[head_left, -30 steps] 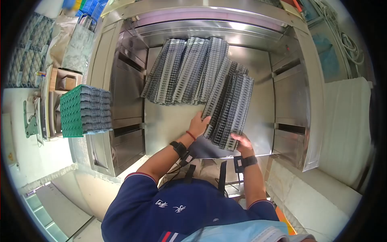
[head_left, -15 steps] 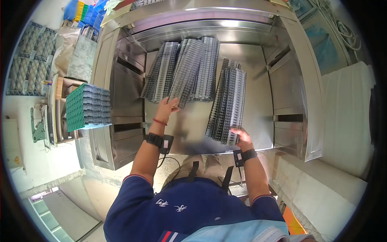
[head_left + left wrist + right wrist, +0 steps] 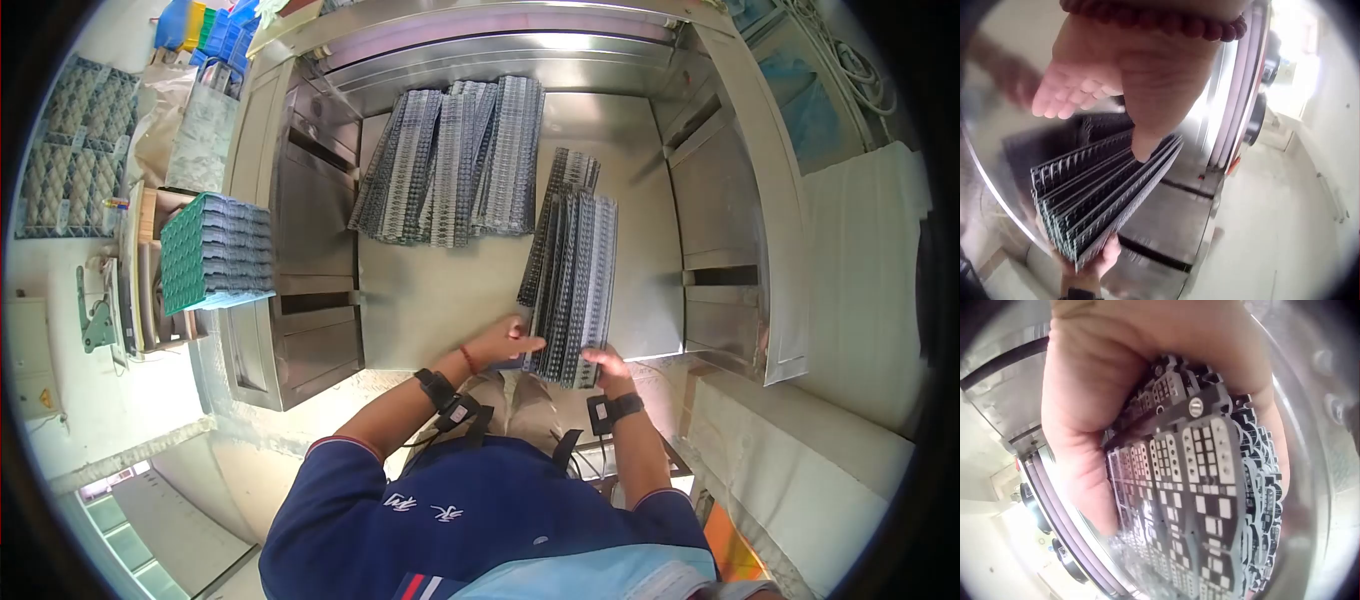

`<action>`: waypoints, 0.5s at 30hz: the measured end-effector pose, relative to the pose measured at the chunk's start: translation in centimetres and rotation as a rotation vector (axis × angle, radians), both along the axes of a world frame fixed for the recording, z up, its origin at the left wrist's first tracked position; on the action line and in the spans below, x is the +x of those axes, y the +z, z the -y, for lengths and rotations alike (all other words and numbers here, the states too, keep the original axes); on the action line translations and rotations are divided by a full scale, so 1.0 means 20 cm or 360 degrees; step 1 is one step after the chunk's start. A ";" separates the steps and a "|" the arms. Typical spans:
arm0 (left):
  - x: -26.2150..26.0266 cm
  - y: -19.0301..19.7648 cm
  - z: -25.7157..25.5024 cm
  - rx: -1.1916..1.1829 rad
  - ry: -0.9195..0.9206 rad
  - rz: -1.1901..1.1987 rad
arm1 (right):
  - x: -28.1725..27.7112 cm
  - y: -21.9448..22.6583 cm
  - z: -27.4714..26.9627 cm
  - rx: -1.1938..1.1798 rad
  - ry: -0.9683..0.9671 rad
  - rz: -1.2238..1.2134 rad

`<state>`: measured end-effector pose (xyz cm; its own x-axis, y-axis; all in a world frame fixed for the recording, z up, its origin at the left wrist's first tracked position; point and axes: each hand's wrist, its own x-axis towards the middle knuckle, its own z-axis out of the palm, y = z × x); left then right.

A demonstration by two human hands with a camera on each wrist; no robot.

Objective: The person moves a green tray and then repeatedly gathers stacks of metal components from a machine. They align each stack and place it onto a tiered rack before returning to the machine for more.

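My right hand [image 3: 612,368] grips the near end of a stack of black circuit board panels [image 3: 580,270], thumb on one face and fingers around the other side. Rows of silvery pads show on the outermost panel [image 3: 1210,506] in the right wrist view. Beside the stack's near left edge is my left hand [image 3: 500,342]; its extended fingers [image 3: 1060,103] hold nothing, and its thumb overlaps the panels in the left wrist view. Behind the gripped stack lies another group of panels [image 3: 574,168]. Further left, several overlapping panels [image 3: 450,165] lie fanned out.
A metal-walled bay [image 3: 430,290] surrounds the panels, its slotted side walls [image 3: 320,220] rising left and right. Left of it stands a pile of trays with a green face [image 3: 185,260]. Blue bins [image 3: 230,40] are at the far left corner.
My left hand first went left to the fanned panels with a panel, let it go there, then came back beside the gripped stack. The right hand kept its grip, and the stack moved slightly nearer.
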<state>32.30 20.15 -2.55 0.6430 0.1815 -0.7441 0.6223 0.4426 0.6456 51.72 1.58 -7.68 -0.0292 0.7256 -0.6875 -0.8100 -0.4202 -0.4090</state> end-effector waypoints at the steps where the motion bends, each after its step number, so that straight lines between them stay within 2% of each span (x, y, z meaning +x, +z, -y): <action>1: 0.04 0.00 0.06 -0.0012 0.0001 0.0005 | -0.03 0.03 0.04 0.0019 -0.0052 -0.0002; 2: 0.07 0.00 0.12 -0.0062 0.0064 0.0324 | -0.05 0.02 0.08 -0.0154 -0.0054 -0.0164; 3: 0.08 0.00 0.18 -0.0110 0.0126 0.0640 | -0.09 0.00 0.12 -0.0099 -0.0087 -0.0192; 4: 0.08 -0.04 0.22 0.0074 0.0095 0.0528 | -0.10 -0.02 0.16 -0.0101 -0.0050 -0.0228; 5: 0.09 -0.05 0.24 0.0065 0.0097 0.0520 | -0.12 -0.02 0.18 -0.0102 -0.0010 -0.0268; 7: 0.10 -0.07 0.24 0.0354 -0.0172 0.0460 | -0.18 -0.12 0.24 -0.0069 -0.0009 -0.0252; 8: 0.11 -0.05 0.23 0.0369 -0.0160 0.0449 | -0.21 -0.15 0.23 -0.0024 -0.0015 -0.0221; 9: 0.13 -0.01 0.23 0.0379 -0.0138 0.0488 | -0.24 -0.01 0.16 0.0157 -0.0106 0.0045; 11: 0.13 0.00 0.22 0.0403 -0.0101 0.0522 | -0.29 0.02 0.16 0.0193 -0.0287 0.0026; 13: 0.10 -0.01 0.23 0.0176 -0.0279 0.0546 | -0.32 0.05 0.20 0.0168 -0.0297 0.0115; 14: 0.10 0.10 0.22 0.0082 -0.0238 0.0576 | -0.33 0.11 0.20 0.0186 -0.0301 0.0176; 15: 0.08 0.09 0.22 0.0086 -0.0219 0.0573 | -0.34 0.19 0.18 0.0211 -0.0301 0.0242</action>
